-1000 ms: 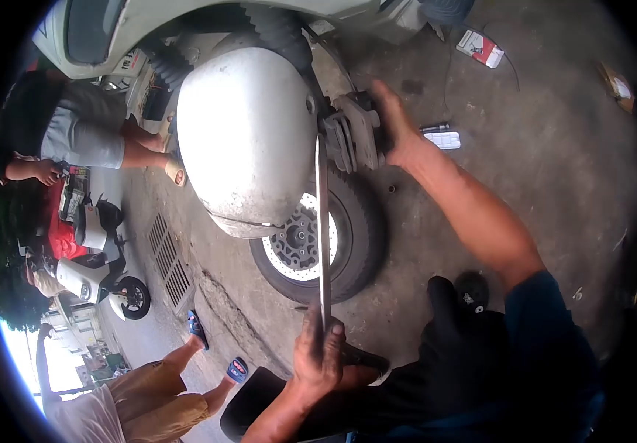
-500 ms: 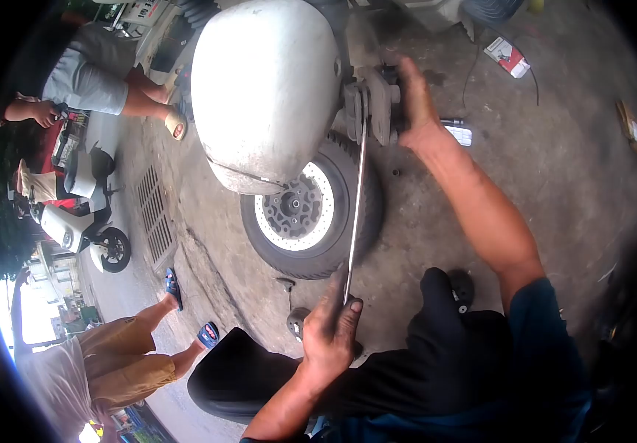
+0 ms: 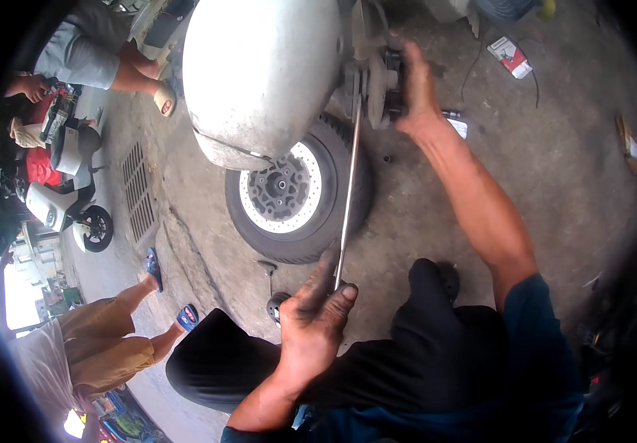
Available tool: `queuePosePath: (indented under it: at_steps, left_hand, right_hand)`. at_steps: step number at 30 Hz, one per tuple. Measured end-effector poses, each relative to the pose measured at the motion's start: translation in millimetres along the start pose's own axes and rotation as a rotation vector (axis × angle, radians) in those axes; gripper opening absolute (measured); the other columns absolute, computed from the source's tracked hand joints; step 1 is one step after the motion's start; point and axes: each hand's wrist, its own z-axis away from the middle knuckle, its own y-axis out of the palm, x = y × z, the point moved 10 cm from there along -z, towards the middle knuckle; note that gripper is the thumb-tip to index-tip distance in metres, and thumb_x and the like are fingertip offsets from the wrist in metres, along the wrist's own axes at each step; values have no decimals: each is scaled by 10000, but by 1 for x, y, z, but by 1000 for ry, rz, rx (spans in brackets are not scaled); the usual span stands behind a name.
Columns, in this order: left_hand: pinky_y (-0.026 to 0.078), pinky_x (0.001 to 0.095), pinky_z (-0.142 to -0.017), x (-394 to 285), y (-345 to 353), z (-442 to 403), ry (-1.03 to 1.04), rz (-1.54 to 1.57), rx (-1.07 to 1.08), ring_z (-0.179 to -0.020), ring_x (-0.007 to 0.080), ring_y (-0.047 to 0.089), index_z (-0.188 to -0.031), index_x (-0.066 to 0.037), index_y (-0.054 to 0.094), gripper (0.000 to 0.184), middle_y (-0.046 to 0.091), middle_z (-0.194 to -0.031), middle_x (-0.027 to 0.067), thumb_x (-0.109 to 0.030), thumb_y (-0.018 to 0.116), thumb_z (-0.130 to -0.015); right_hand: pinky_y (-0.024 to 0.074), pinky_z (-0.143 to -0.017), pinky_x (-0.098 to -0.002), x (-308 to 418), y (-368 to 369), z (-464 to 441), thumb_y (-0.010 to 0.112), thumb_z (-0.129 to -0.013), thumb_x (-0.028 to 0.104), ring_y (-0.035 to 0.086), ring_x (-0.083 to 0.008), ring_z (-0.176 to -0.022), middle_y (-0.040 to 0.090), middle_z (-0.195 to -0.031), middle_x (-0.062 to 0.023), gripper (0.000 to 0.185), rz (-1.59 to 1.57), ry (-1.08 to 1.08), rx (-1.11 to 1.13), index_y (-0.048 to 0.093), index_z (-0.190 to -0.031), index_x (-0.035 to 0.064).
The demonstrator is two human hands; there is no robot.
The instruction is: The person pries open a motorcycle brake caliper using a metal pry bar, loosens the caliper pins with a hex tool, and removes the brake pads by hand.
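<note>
My left hand (image 3: 311,317) is closed round the lower end of a long metal bar (image 3: 349,192). The bar slants upward, and its far end meets the gap between the plates of a dark brake caliper (image 3: 379,81). Against the caliper's right side rests my right hand (image 3: 420,88), its fingers wrapped partly behind it and partly hidden. A scuffed white fender (image 3: 259,74) hangs just left of the caliper. Below the fender, a wheel with a black tyre (image 3: 241,229) and a brake disc (image 3: 281,184) lies flat on the ground.
Two people stand at the left, one in grey shorts (image 3: 86,52), one in brown shorts (image 3: 104,340). Beyond them is a white scooter (image 3: 53,207). A drain grate (image 3: 138,192), a T-handled tool (image 3: 268,273), a phone-like object (image 3: 457,128) and a red-white box (image 3: 510,57) are also there.
The bar's far end has gone from beside the fender to the caliper gap. The caliper and my right hand have shifted upward in view, and the wheel and surroundings have shifted too as the camera moved.
</note>
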Motion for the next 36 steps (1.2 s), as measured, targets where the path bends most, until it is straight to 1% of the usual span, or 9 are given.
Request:
queuePosePath:
  at_steps: [5,8,9,12,15,18,19,28,36]
  left_hand:
    - [410,186,-583,-10,6,-6,-30,-8,4,-642,47,478,-1366,-29,470,524,532,-759,-22,-48,641,-871]
    - [391,165,-582,-2,8,-2,-112,75,7,-620,13,427,-1359,-10,469,504,540,-736,-47,-10,627,-880]
    - [390,170,-567,-7,1,-7,-75,47,0,-609,10,424,-1338,-16,499,476,532,-712,-52,-12,628,-880]
    - [390,181,-534,-19,-12,-14,-43,-90,47,-574,21,426,-1306,-35,542,439,524,-691,-48,-46,638,-878]
    - [401,198,-506,-18,-26,-19,-117,-90,104,-550,31,432,-1297,-28,549,428,514,-672,-42,-71,637,-880]
    - [411,225,-467,-19,-30,-25,-159,-133,127,-536,37,437,-1284,-22,557,409,509,-654,-30,-86,628,-887]
    - [429,238,-444,-23,-31,-26,-151,-149,155,-534,42,452,-1279,-10,555,399,501,-637,-22,-93,618,-893]
    - [474,223,-454,-38,-35,-11,-169,-67,157,-554,50,503,-1329,4,494,453,531,-750,15,-72,615,-898]
    - [389,195,-524,-18,-11,-8,-130,22,196,-579,26,428,-1376,0,438,491,521,-754,-13,-81,599,-920]
  right_hand:
    - [538,-600,-335,-2,0,-2,465,-865,463,655,-187,-689,674,-801,-98,461,46,-58,-5,633,-954,43]
    - [534,-619,-353,-4,3,4,546,-814,513,635,-189,-730,636,-839,-76,493,21,16,37,592,-1018,67]
    - [539,-615,-359,-7,-20,-14,555,-806,505,633,-191,-710,640,-850,-75,491,19,-62,-73,591,-1023,66]
    - [545,-604,-348,-11,-29,-21,559,-802,498,639,-192,-697,645,-838,-71,492,10,-25,-52,589,-1029,63]
    - [549,-591,-332,2,-21,-17,556,-802,496,648,-191,-696,648,-811,-65,494,72,-116,-29,585,-1038,64]
    - [555,-592,-327,2,-31,-14,546,-809,495,659,-191,-719,652,-815,-67,495,123,-84,-134,577,-1055,66]
    - [563,-623,-334,0,-29,-18,533,-828,475,664,-194,-750,657,-884,-85,478,93,-53,-54,567,-1073,67]
    - [557,-678,-335,-9,-12,-10,500,-878,589,647,-180,-771,649,-942,-89,582,78,-107,50,562,-1124,65]
    - [518,-553,-297,1,-1,-1,653,-814,417,620,-150,-692,618,-805,-19,411,406,98,85,599,-1047,83]
